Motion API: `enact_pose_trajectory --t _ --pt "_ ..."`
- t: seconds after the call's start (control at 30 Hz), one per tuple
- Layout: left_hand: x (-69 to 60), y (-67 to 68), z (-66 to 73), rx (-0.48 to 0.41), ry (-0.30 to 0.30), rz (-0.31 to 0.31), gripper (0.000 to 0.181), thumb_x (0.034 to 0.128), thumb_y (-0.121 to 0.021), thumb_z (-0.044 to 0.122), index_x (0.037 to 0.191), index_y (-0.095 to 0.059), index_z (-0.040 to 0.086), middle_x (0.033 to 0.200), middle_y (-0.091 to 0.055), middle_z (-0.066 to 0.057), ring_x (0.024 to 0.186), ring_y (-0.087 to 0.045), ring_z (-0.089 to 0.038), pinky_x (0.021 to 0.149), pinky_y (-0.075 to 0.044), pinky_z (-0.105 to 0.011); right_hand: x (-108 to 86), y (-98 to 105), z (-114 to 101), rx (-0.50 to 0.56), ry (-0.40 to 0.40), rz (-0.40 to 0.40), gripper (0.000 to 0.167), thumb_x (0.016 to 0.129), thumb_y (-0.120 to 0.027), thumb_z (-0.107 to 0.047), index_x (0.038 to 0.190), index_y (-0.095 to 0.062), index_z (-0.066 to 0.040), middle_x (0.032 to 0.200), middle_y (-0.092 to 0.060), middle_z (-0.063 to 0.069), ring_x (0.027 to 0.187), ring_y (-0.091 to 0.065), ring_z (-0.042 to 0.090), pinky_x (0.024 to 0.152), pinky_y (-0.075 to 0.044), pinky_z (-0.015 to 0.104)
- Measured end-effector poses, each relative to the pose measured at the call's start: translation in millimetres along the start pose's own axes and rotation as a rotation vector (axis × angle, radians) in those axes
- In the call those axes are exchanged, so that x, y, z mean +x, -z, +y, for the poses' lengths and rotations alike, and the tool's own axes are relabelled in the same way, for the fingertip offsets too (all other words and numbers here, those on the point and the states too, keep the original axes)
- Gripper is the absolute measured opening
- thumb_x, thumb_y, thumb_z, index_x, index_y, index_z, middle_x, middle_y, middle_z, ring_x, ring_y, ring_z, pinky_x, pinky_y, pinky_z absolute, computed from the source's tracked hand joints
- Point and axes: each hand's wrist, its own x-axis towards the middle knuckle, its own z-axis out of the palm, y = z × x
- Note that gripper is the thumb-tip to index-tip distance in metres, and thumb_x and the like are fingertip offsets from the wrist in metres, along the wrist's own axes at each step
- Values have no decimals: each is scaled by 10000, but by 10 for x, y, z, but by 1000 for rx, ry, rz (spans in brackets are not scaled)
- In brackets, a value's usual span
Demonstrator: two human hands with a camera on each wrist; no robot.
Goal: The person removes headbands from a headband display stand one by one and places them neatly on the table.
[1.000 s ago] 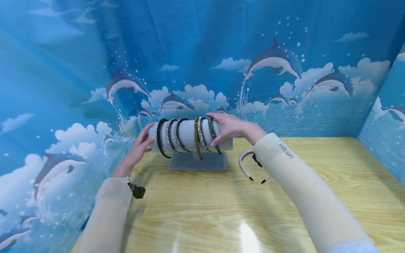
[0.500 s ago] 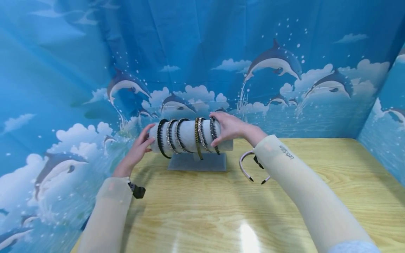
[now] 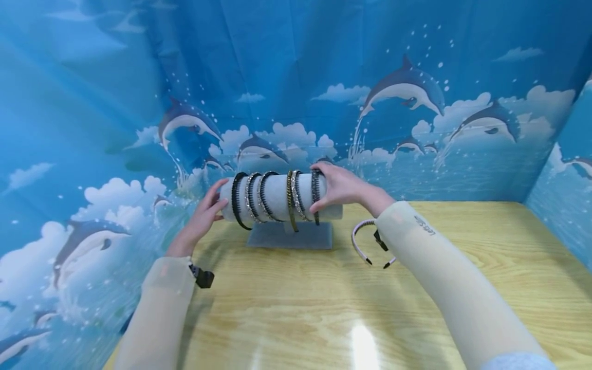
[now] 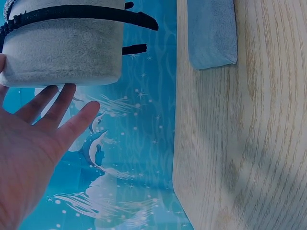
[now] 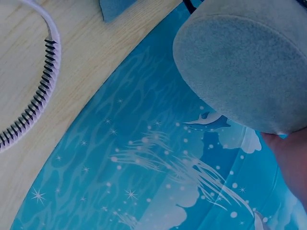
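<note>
Closest are two pale sleeves [image 3: 444, 272], reaching over a wooden table [image 3: 296, 298]. A small black box [image 3: 203, 279] sits at the left wrist. Past it, on the right side of the table, lies a light purple headband [image 5: 56, 52], partly hidden by the right sleeve.

Farther on, the left hand [image 3: 201, 218] has its fingers spread and nearly straight, touching the left end of a fuzzy gray roll [image 3: 276, 198]. The right hand [image 3: 339, 186] is bent round the roll's right end, pinching a dark headband [image 3: 316, 191] there, thumb in front and fingers on top. Five more headbands [image 3: 237, 200] go round the roll, which stands on a flat gray foot [image 3: 289, 237] on the table.

At the back hangs a blue cloth [image 3: 277, 77] with dolphins and clouds.
</note>
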Motion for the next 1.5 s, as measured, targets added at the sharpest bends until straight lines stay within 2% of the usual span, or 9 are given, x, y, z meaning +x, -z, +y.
enact_pose_trajectory --t 0.33,0.6,0.9,1.0,1.17,1.5 --pt "-35 6 16 -2 -8 -5 553 1061 -404 265 1564 -176 229 1538 -262 -213 1339 -330 -415 1000 -356 -626 -36 -36 58 64 -3 37 1189 561 -892 -565 1496 -315 -109 1366 -492 138 1129 -539 287 926 -473 478" --pt "-41 3 46 2 -14 -8 556 1063 -395 269 1567 -165 227 1534 -267 -216 1336 -332 -415 1002 -352 -628 -87 -19 114 151 -38 55 1113 622 -898 -475 1503 -307 -139 1327 -504 168 1057 -565 319 833 -515 465" --pt "-45 1 70 -9 4 -5 563 1064 -392 248 1571 -147 239 1541 -253 -213 1341 -327 -411 1004 -346 -631 -129 -5 193 209 -78 71 1102 648 -889 -452 1518 -286 -144 1385 -467 197 1082 -556 354 852 -504 499" --pt "-39 2 66 -12 1 -8 565 1065 -388 244 1572 -139 236 1539 -257 -214 1336 -332 -409 1004 -348 -629 -164 13 224 232 -90 68 1098 661 -880 -454 1523 -278 -139 1436 -420 204 1155 -517 384 904 -469 548" --pt "-35 9 67 -7 4 -1 562 1062 -397 266 1569 -156 249 1538 -267 -201 1336 -338 -400 1007 -352 -620 -226 23 301 256 -96 72 1061 692 -870 -433 1518 -284 -118 1514 -320 206 1329 -357 415 1023 -329 624" --pt "-19 -8 43 17 9 6 556 1060 -401 274 1566 -172 250 1573 -187 -193 1384 -266 -404 1005 -351 -624 -345 35 409 282 -105 67 1044 716 -851 -452 1524 -268 -143 1519 -311 199 1368 -304 403 1037 -290 644"
